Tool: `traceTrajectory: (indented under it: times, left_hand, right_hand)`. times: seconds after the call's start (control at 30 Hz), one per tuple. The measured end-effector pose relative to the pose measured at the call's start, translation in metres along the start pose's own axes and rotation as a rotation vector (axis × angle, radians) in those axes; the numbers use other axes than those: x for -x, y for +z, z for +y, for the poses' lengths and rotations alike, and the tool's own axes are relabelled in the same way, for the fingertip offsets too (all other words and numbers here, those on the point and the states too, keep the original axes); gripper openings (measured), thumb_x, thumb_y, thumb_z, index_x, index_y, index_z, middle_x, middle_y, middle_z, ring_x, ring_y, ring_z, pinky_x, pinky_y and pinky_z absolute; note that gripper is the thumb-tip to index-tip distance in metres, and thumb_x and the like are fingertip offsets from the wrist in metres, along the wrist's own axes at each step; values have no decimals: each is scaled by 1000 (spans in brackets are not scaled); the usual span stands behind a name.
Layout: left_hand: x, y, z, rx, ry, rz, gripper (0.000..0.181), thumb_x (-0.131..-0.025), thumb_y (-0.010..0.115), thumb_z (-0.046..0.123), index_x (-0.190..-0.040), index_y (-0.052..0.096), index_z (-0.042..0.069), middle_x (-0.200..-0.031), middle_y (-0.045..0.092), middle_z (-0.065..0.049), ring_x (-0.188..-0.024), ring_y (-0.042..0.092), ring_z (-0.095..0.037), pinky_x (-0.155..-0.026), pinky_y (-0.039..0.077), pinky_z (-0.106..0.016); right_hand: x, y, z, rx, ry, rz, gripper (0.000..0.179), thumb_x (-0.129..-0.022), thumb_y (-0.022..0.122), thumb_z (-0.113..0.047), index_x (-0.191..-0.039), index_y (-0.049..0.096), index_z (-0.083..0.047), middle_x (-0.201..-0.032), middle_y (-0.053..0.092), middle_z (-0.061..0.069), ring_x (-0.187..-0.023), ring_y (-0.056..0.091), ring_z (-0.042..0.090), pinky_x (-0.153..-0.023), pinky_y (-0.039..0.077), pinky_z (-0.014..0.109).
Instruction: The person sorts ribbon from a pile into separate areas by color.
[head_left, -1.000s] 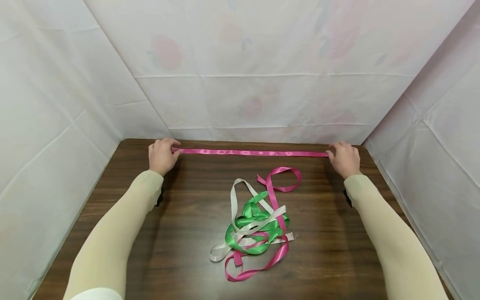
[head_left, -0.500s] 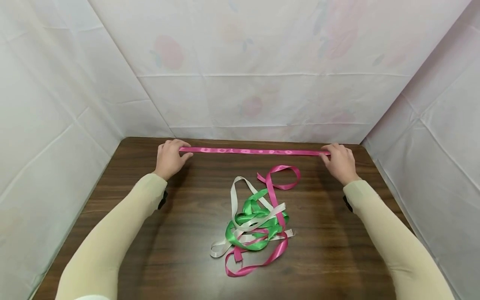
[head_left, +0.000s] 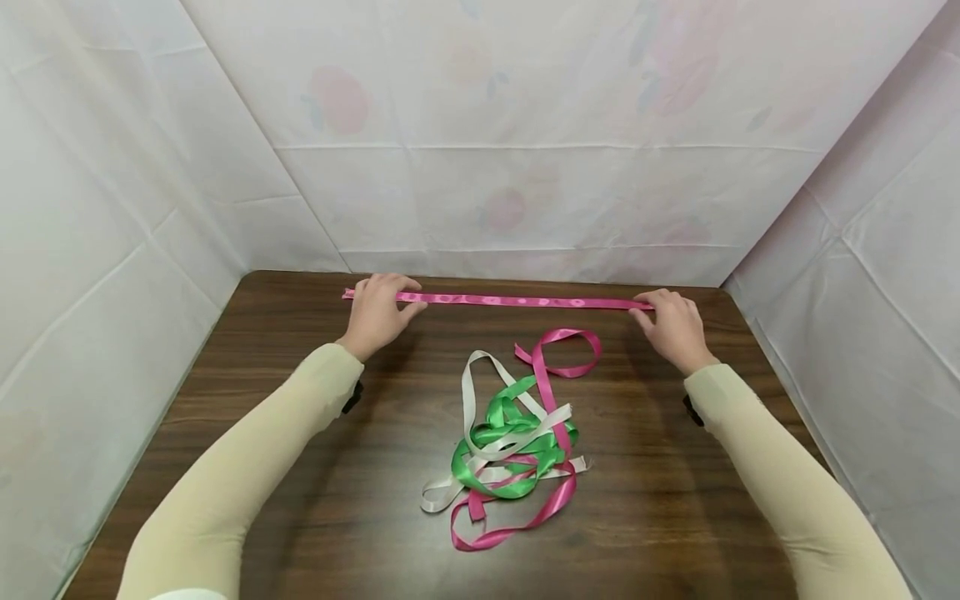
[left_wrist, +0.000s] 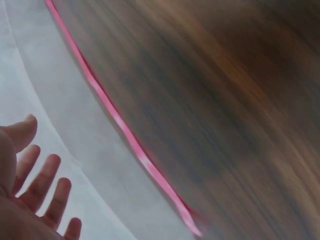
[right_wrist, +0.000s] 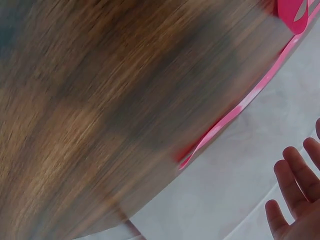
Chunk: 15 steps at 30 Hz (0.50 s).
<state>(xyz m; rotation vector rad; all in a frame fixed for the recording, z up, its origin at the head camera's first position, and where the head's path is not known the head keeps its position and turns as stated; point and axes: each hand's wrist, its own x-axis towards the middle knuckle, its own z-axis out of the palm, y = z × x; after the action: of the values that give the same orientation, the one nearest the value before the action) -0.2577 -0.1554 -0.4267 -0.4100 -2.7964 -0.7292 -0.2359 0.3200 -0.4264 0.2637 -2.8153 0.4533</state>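
Note:
A pink satin ribbon (head_left: 525, 302) lies stretched nearly straight along the far side of the table. Over its left part is my left hand (head_left: 378, 312), thumb and fingers spread apart, and the ribbon's left end shows beyond it. My right hand (head_left: 672, 330) hovers by the right end with its thumb apart from the fingers. In the left wrist view, the hand's fingers (left_wrist: 39, 189) are separated and hold nothing, away from the ribbon. The right wrist view likewise shows loose, separate fingers (right_wrist: 292, 185) and the ribbon (right_wrist: 235, 112) lying apart from them.
Nearer on the dark wooden table (head_left: 360, 517) is a tangled heap of green ribbon (head_left: 516, 490), white ribbon (head_left: 468, 400) and more pink ribbon (head_left: 553, 510). Pale fabric hangings (head_left: 480, 108) stand behind the table and along both sides.
My left hand has let go of the ribbon's left end and moved right, uncovering that end. My right hand has released the other end and shifted slightly left. The heap stays put.

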Motion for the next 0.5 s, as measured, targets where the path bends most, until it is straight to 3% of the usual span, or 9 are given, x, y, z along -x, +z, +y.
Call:
traceTrajectory:
  times: [0.5]
  left_hand:
    - [-8, 35, 76, 28, 15, -99, 46, -95, 73, 45, -127, 71, 12, -131, 71, -8, -124, 61, -33, -110, 39, -53]
  right_hand:
    - [-5, 16, -20, -50, 11, -91, 35, -102, 66, -25, -126, 69, 0, -128, 68, 23, -121, 60, 43, -111, 37, 62]
